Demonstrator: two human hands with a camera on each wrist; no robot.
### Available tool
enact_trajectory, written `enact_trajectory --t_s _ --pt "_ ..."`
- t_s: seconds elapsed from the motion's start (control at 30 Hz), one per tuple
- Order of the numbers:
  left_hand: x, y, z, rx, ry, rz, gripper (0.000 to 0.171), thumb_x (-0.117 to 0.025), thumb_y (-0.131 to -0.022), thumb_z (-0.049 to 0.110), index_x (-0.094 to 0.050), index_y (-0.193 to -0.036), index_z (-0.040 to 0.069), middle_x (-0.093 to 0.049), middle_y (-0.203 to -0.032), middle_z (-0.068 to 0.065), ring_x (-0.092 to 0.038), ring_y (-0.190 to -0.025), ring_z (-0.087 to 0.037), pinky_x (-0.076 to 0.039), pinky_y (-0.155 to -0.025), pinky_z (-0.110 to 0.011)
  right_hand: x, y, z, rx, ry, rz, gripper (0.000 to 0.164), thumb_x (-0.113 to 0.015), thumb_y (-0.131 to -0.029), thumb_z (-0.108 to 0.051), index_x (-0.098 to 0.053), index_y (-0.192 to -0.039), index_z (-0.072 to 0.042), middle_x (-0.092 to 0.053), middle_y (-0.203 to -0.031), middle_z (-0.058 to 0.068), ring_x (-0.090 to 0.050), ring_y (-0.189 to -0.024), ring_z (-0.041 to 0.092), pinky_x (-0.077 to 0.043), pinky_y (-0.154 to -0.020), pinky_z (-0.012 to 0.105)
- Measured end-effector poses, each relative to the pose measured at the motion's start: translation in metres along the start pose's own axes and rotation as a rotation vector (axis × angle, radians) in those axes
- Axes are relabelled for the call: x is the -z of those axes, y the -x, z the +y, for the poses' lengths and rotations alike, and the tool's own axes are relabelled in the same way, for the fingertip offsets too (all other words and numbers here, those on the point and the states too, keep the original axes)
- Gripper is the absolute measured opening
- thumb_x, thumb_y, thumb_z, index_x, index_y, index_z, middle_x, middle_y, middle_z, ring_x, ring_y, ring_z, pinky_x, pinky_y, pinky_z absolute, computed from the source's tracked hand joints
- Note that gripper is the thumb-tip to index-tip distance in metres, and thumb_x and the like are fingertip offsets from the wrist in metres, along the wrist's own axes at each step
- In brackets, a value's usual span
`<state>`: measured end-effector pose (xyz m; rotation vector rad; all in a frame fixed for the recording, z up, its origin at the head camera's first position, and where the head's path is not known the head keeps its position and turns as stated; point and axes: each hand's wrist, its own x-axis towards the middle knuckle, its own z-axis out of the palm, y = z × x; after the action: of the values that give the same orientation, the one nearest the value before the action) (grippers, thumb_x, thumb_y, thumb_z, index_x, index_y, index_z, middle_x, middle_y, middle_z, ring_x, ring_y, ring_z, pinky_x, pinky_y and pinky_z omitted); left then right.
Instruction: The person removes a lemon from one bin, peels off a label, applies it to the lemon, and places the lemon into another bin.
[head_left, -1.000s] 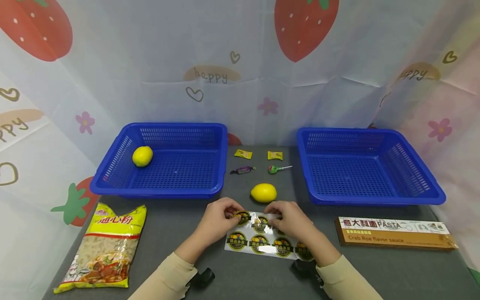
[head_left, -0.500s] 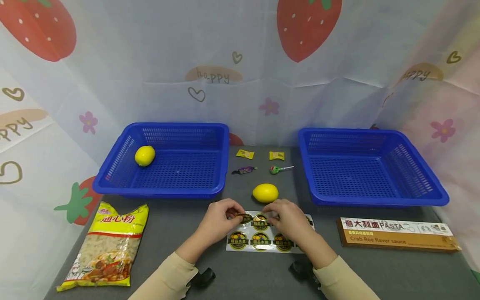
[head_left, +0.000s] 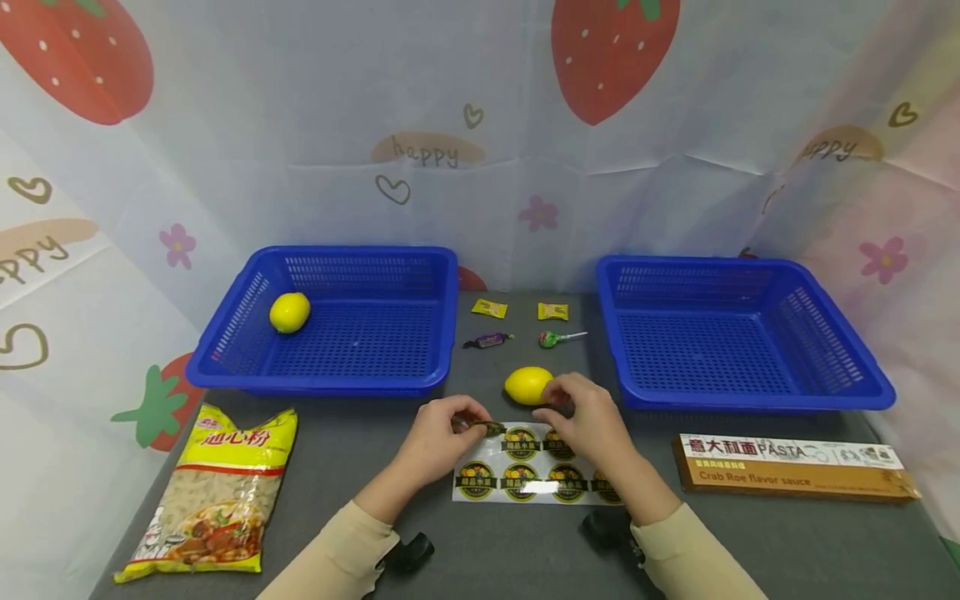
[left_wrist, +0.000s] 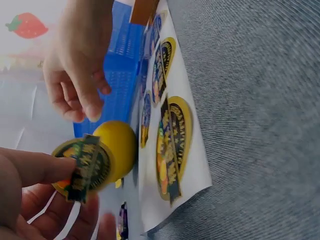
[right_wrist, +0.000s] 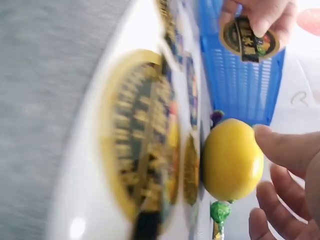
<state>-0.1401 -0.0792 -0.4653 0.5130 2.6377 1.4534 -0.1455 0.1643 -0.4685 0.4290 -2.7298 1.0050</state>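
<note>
A peeled round black-and-gold sticker (left_wrist: 97, 167) is pinched between the thumb and fingers of my left hand (head_left: 442, 440), above the left end of the sticker sheet (head_left: 498, 458). This white glossy sheet, with several round labels on it, lies on the dark table. My right hand (head_left: 592, 421) holds nothing; its fingers are loosely bent over the sheet's right part, by the right side of a yellow lemon (head_left: 525, 385). In the right wrist view the thumb overlaps the lemon's edge; whether they touch I cannot tell.
Behind stand two blue baskets, the left one (head_left: 322, 386) with another lemon (head_left: 289, 312) inside, the right one (head_left: 757, 400). Small wrapped candies (head_left: 490, 308) and a lollipop (head_left: 551, 339) lie between them. A pasta bag (head_left: 213, 500) lies left, a pasta box (head_left: 795, 469) right.
The left hand has lifted the sticker off the sheet's upper left corner. My right hand has left the sheet's top edge and moved up and right, to the lemon's side.
</note>
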Motion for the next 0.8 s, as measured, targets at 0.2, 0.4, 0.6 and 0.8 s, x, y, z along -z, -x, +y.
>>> enact_trajectory --t_s 0.2,0.4,0.6,0.8 --pt "-0.002 -0.001 0.003 0.001 0.026 -0.003 0.012 -0.072 -0.091 0.005 -0.073 -0.095 0.016 -0.073 -0.094 0.003 -0.066 -0.086 -0.012 -0.054 -0.076 -0.027 0.001 -0.018 0.012 -0.206 -0.179 -0.093 0.063 -0.087 -0.081 -0.025 -0.057 -0.134 -0.011 -0.059 -0.135 0.01 -0.055 -0.127 0.031 -0.054 -0.094 0.046" --pt "-0.003 -0.003 0.006 0.053 0.059 0.01 0.015 -0.074 -0.088 0.004 -0.074 -0.098 0.015 -0.073 -0.096 0.002 -0.064 -0.085 -0.012 -0.053 -0.077 -0.031 -0.008 -0.032 0.02 -0.316 -0.28 -0.209 0.072 -0.086 -0.082 -0.023 -0.05 -0.142 -0.01 -0.056 -0.143 0.014 -0.055 -0.129 0.032 -0.049 -0.104 0.049" --pt "-0.004 -0.004 0.007 0.047 0.053 0.016 0.017 -0.075 -0.087 0.005 -0.075 -0.1 0.016 -0.071 -0.1 0.002 -0.061 -0.089 -0.014 -0.052 -0.082 -0.033 -0.01 -0.034 0.023 -0.306 -0.335 -0.216 0.06 -0.087 -0.081 -0.019 -0.059 -0.134 -0.011 -0.065 -0.131 0.01 -0.063 -0.114 0.028 -0.052 -0.098 0.046" --pt "-0.005 -0.005 0.006 0.069 0.08 -0.001 0.017 -0.075 -0.089 0.007 -0.075 -0.104 0.016 -0.072 -0.1 0.001 -0.058 -0.083 -0.013 -0.048 -0.075 -0.028 -0.006 -0.025 0.026 -0.297 -0.533 -0.225 0.065 -0.084 -0.084 -0.022 -0.056 -0.142 -0.014 -0.059 -0.141 0.008 -0.061 -0.119 0.029 -0.055 -0.093 0.04"
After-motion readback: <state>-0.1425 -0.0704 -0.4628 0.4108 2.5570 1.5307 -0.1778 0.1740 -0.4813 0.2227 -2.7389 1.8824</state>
